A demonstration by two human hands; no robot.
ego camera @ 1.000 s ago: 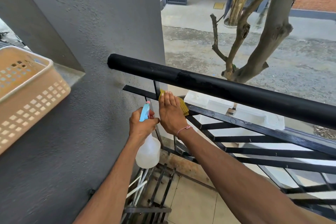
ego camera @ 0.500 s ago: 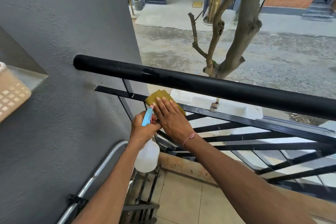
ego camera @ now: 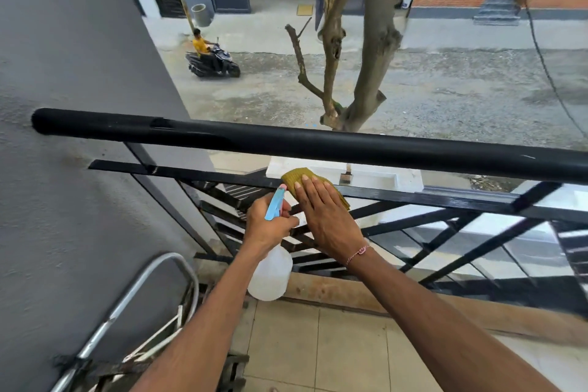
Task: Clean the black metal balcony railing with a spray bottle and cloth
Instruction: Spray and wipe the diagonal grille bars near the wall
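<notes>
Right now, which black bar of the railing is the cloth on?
The flat horizontal bar just under the thick round top rail; the right hand presses the yellow cloth on it.

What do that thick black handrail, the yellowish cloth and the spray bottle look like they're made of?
The handrail looks like round metal tube with smooth black paint and a soft sheen. The cloth seems a woven or knitted fabric, ribbed and matte. The spray bottle looks like translucent white plastic, with a glossy light-blue plastic trigger head.

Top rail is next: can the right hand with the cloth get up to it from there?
Probably yes. The right hand presses the cloth flat on the bar just under the top rail, with only open air between.
</notes>
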